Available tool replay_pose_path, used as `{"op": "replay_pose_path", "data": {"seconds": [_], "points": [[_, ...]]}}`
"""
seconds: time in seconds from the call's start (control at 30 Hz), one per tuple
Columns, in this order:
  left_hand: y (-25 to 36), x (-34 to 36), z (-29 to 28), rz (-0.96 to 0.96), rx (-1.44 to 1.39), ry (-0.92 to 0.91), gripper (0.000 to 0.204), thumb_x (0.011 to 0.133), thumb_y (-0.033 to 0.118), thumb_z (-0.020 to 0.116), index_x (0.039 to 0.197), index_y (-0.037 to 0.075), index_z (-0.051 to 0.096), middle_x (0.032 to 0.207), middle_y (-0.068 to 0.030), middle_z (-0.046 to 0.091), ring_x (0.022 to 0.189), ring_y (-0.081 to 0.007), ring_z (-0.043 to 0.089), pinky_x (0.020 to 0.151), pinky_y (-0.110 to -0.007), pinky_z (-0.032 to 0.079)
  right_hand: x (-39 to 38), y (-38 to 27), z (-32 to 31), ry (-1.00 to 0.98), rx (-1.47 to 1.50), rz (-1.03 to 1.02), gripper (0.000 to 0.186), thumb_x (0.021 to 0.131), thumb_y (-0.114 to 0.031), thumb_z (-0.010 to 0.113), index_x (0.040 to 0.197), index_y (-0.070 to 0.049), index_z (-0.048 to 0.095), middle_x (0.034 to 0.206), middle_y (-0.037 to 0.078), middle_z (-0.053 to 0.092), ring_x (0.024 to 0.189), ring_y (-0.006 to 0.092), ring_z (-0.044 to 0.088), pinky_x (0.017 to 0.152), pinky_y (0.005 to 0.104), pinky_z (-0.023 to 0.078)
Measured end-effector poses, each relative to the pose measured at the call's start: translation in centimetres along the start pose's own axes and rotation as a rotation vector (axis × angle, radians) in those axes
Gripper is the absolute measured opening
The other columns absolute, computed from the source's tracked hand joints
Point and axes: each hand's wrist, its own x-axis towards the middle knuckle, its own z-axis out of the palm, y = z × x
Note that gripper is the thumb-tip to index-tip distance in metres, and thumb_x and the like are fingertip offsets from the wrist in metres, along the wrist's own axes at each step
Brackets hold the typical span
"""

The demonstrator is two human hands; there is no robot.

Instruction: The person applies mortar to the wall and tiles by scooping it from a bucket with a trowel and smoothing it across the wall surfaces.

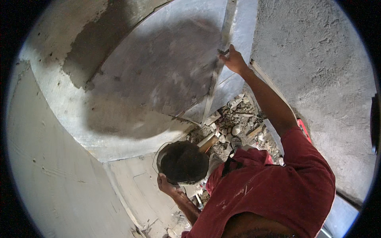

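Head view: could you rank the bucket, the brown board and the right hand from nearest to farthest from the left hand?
Measured from the left hand:
1. Bucket: nearest, its lower-left side at the fingers.
2. Brown board: just beyond the bucket's upper right.
3. Right hand: farthest, high in the picture.

The mix [185, 162] is dark grey — the shirt [274, 194] white-marked maroon.

Lots of broken stones [236, 129] lie in a messy heap. A brown bit of wood [254, 132] sits among them. A bumpy grey wall [313, 75] is on the right, with a partly hidden red thing [304, 129] near it. A smooth, pale wall [51, 158] is on the left.
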Motion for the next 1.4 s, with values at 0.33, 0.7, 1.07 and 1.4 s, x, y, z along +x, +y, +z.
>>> {"op": "replay_pose_path", "data": {"seconds": [0.33,0.7,1.07,1.4], "points": [[-0.9,6.1,-4.7,-0.047,0.236,-0.156,0.05,0.084,0.034,0.066,0.108,-0.009,0.058,0.103,-0.0191,0.063,0.094,-0.0304,0.061,0.082,-0.042,0.051,-2.7,-0.1,-2.5,0.258,-0.042,-0.042,0.047,0.093,-0.034,0.057,0.12,0.001,0.04,0.099,0.022,0.063,0.085,0.0327,0.065,0.075,0.0421,0.051],[1.0,11.2,-4.4,0.086,0.326,-0.218,0.051,0.089,0.039,0.06,0.104,-0.01,0.059,0.104,-0.02,0.061,0.092,-0.0296,0.059,0.082,-0.04,0.049,-10.8,-4.9,-12.0,0.408,-0.067,-0.073,0.035,0.089,-0.022,0.055,0.113,0.003,0.048,0.08,0.011,0.057,0.074,0.0189,0.056,0.066,0.0347,0.048],[1.1,14.7,-4.7,0.104,0.499,-0.433,0.051,0.094,0.041,0.054,0.097,-0.01,0.059,0.095,-0.0181,0.06,0.087,-0.0255,0.057,0.079,-0.036,0.048,-18.8,-7.2,-15.5,0.46,0.003,0.228,0.034,0.09,-0.023,0.052,0.116,-0.002,0.045,0.08,0.009,0.053,0.073,0.0172,0.053,0.065,0.035,0.046],[1.5,14.8,-4.9,0.033,0.528,-0.563,0.044,0.095,0.035,0.05,0.099,-0.009,0.057,0.101,-0.0204,0.057,0.09,-0.0264,0.056,0.079,-0.037,0.048,-26.1,-6.6,-22.3,0.302,-0.009,0.191,0.038,0.092,-0.031,0.057,0.115,-0.003,0.048,0.079,0.002,0.056,0.068,0.0122,0.055,0.057,0.0295,0.047]]}}
